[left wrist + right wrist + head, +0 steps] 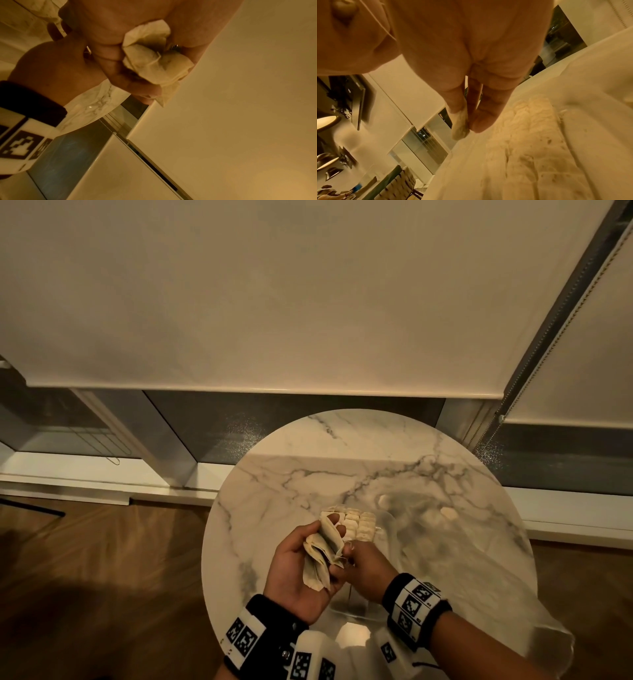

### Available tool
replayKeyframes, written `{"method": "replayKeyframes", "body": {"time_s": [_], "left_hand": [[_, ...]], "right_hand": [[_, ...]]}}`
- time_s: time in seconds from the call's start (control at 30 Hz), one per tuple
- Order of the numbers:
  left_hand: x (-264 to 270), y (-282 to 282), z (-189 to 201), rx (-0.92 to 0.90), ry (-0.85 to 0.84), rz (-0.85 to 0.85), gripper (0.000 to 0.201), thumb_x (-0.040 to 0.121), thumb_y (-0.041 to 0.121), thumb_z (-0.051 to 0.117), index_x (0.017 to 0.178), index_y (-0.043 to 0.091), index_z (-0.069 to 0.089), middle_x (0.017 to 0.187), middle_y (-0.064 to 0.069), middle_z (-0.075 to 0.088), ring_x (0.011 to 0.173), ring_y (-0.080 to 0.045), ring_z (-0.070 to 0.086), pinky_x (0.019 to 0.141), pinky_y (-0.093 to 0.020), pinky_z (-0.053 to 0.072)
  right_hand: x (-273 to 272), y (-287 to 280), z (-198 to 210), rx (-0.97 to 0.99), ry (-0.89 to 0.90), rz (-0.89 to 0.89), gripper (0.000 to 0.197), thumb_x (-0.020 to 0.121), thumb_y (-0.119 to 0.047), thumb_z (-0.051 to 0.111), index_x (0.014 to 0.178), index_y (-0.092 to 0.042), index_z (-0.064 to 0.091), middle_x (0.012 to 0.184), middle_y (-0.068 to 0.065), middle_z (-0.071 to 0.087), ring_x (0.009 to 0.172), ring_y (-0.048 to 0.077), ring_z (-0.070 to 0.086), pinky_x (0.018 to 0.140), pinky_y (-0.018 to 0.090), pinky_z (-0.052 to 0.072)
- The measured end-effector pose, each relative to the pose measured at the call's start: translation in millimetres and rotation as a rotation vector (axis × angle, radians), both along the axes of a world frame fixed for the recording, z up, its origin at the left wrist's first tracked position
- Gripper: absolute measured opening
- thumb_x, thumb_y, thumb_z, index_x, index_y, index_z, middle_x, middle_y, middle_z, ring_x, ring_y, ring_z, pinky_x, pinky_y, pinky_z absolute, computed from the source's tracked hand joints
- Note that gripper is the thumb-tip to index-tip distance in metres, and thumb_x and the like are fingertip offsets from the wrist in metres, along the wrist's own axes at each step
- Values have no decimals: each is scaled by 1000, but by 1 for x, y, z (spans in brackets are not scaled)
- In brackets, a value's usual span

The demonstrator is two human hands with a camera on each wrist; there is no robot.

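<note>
My left hand [310,542] is palm up over a round marble table [291,474] and grips a bunch of pale tea bags [320,558]. The left wrist view shows the crumpled tea bags [154,63] held by the curled fingers [109,58]. My right hand [347,553] meets the bunch from the right, and its fingertips [481,121] pinch a small pale piece [460,128] of it. Just beyond the hands, neat rows of tea bags [359,523] lie on the table, seen close in the right wrist view as packed tea bags [530,142].
A crumpled clear plastic wrapper [479,570] covers the right half of the table and hangs over its near right edge. Behind the table are a window with lowered roller blinds [274,302] and a bead chain [534,364]. Wooden floor [102,577] lies to the left.
</note>
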State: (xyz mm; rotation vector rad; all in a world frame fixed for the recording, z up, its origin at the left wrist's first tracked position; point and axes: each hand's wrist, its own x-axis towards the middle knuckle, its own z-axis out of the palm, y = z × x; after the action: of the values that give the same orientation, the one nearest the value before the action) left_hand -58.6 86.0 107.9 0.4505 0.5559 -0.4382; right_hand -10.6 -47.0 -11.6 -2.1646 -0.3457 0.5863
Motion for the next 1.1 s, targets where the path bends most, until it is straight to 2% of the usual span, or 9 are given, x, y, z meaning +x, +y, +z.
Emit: {"method": "replayKeyframes", "body": {"time_s": [0.07, 0.13, 0.23, 0.37, 0.5, 0.63, 0.77, 0.9, 1.1], "left_hand": [[0, 4, 1, 5, -3, 2, 26, 84, 25, 59, 101, 11, 73, 93, -5, 66, 70, -22, 56, 44, -21, 38], [-1, 8, 2, 5, -12, 5, 25, 82, 24, 60, 99, 12, 74, 94, -4, 66, 72, -22, 56, 44, -21, 39], [-1, 15, 1, -6, -13, 20, 24, 82, 24, 61, 100, 13, 73, 94, -4, 66, 70, -24, 60, 45, -21, 40], [0, 23, -5, -24, -6, 36, 25, 85, 24, 56, 104, 14, 69, 96, -3, 64, 72, -22, 58, 47, -22, 40], [-1, 27, -15, -43, 24, 50, 25, 87, 25, 55, 105, 15, 69, 97, -2, 64, 72, -22, 59, 46, -22, 41], [-1, 28, -21, -41, 50, 66, 26, 81, 24, 61, 104, 15, 70, 97, -3, 65, 71, -22, 61, 46, -21, 42], [1, 29, -24, -36, 52, 78, 30, 77, 23, 64, 105, 16, 70, 97, -3, 65, 71, -23, 61, 46, -22, 43], [5, 30, -27, -38, 46, 88, 28, 83, 24, 60, 109, 16, 67, 97, -3, 64, 73, -22, 60, 46, -22, 43], [7, 32, -30, -42, 35, 102, 27, 85, 25, 58, 108, 15, 68, 98, -3, 63, 73, -22, 59, 46, -22, 42]], "right_hand": [[5, -5, -6, -36, -69, 11, 27, 90, -15, 64, 69, -33, 67, 75, -11, 60, 71, 5, 54, 70, 20, 43], [10, -15, -7, -81, -98, 28, 15, 91, -23, 63, 85, -19, 76, 82, -6, 63, 77, 7, 54, 70, 19, 40], [23, -34, -15, -139, -70, -48, 14, 91, -24, 61, 92, -22, 75, 88, -8, 72, 80, 6, 61, 72, 20, 44], [45, -63, -22, -196, -77, -208, 11, 89, -20, 67, 98, -24, 71, 90, -4, 72, 82, 8, 65, 67, 14, 45], [64, -77, -21, -314, -106, -234, 8, 89, -26, 64, 88, -22, 71, 81, -1, 71, 78, 16, 65, 70, 27, 51], [74, -76, -21, -452, -71, -142, 18, 89, -32, 59, 75, -23, 67, 78, -2, 71, 74, 16, 65, 69, 31, 54], [84, -70, -20, -607, -69, 15, 17, 86, -25, 59, 89, -23, 75, 91, -1, 73, 85, 18, 67, 75, 31, 55], [94, -64, -19, -736, -162, 84, 18, 85, -27, 63, 101, -32, 70, 107, -3, 69, 99, 20, 65, 79, 29, 51], [103, -48, -17, -921, -287, 135, 20, 87, -22, 57, 102, -28, 68, 111, 0, 67, 104, 24, 64, 84, 33, 50]]}}
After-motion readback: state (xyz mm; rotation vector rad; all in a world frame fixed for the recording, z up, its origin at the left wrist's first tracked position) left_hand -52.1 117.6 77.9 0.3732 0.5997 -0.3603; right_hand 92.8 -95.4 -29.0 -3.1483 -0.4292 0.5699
